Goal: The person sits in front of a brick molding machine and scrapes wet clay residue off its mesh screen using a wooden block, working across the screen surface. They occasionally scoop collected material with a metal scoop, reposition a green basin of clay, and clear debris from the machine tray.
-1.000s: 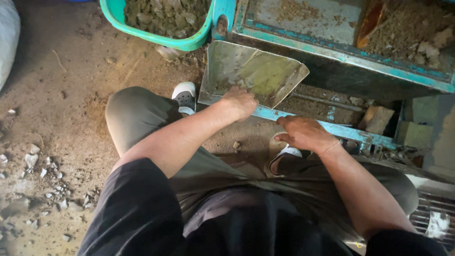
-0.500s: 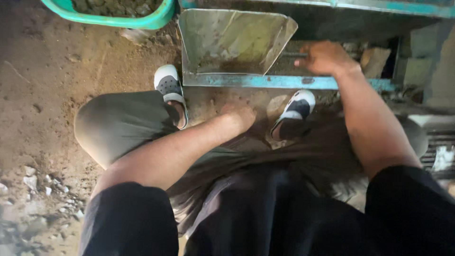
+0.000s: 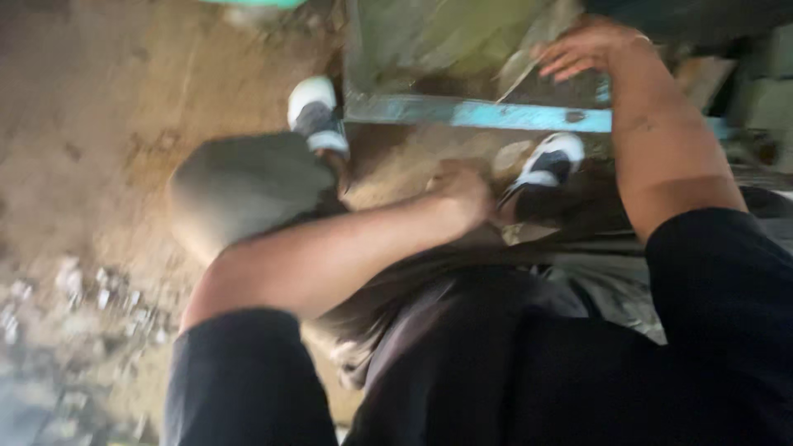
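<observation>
The whole view was smeared with motion blur, so fine detail was lost; the right hand (image 3: 593,49) was up at the top of the frame, fingers spread apart and flat, resting against the lower edge of the metal chute (image 3: 429,41), gripping nothing; just beneath that hand ran the turquoise bar (image 3: 487,113), lying level across the scene below the chute; the left hand (image 3: 464,192) hung low between the knees, curled in loosely, though whether it was closed on anything I could not tell through the blur; two white-and-grey shoes showed on the dirt floor (image 3: 99,132), the left shoe (image 3: 314,111) beside the olive-trousered knee (image 3: 248,186), the right shoe (image 3: 549,161) just past the left hand; pale stone chips (image 3: 74,289) lay scattered on the ground at the left.
</observation>
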